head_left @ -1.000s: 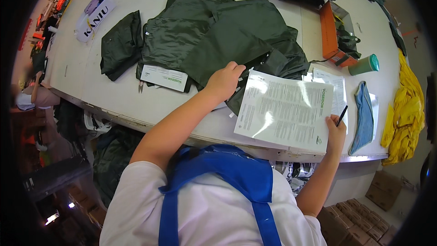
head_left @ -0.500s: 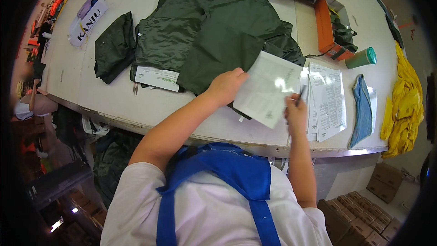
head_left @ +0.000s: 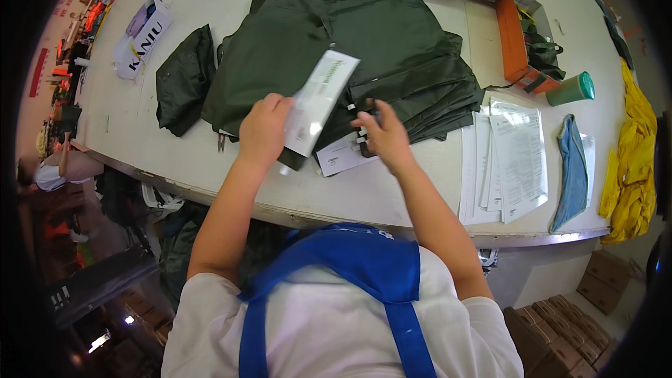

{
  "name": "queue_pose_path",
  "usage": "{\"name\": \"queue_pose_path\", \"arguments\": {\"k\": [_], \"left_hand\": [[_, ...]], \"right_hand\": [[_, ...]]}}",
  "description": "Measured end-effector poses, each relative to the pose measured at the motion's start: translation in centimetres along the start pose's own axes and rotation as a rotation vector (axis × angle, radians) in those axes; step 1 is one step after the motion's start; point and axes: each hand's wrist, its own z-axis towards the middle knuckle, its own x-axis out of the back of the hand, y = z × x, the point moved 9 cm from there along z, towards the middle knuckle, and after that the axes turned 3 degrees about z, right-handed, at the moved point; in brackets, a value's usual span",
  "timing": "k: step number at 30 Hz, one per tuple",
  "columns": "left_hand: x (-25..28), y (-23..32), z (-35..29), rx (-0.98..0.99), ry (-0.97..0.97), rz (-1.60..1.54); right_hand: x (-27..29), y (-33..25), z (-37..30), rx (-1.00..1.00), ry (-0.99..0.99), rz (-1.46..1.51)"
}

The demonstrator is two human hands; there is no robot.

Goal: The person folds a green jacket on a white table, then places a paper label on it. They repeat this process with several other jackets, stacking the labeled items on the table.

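Observation:
My left hand (head_left: 264, 129) grips a long white printed card (head_left: 322, 103), tilted over a dark green folded garment (head_left: 280, 63). Just to its right, my right hand (head_left: 385, 138) is at the near edge of another dark green garment (head_left: 413, 87), fingers curled by a small dark item with white bits. What that item is, I cannot make out. Under the garments' near edge, a white printed sheet (head_left: 343, 156) partly shows. A separate dark green folded bundle (head_left: 185, 80) lies to the left.
To the right lie printed sheets (head_left: 516, 161), a blue denim piece (head_left: 572, 171) and yellow fabric (head_left: 626, 161). Behind them are a green-lidded cup (head_left: 570, 89) and an orange box (head_left: 514, 45). A white box (head_left: 142, 38) and small snips (head_left: 221, 142) are at left.
The clear bag with the printed sheet is out of my hands. My left hand has moved left and now holds the long white card. My right hand has moved left to the garment edge.

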Motion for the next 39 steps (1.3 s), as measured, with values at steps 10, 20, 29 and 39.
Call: {"name": "queue_pose_path", "arguments": {"k": [10,20,29,39], "left_hand": [[-10.1,9.8,9.6,-0.180,-0.001,-0.400],[-16.7,9.5,14.9,-0.138,-0.053,-0.209],[-8.7,14.2,8.5,-0.208,-0.363,-0.531],[-11.2,14.9,0.9,-0.125,-0.425,-0.390]], "right_hand": [[39.3,4.9,-20.5,-0.428,1.512,-0.870],[49.5,13.9,-22.5,-0.328,1.370,-0.297],[47.4,10.5,-22.6,-0.454,1.501,-0.649],[49.2,13.4,-23.4,-0.327,1.529,-0.400]]}}
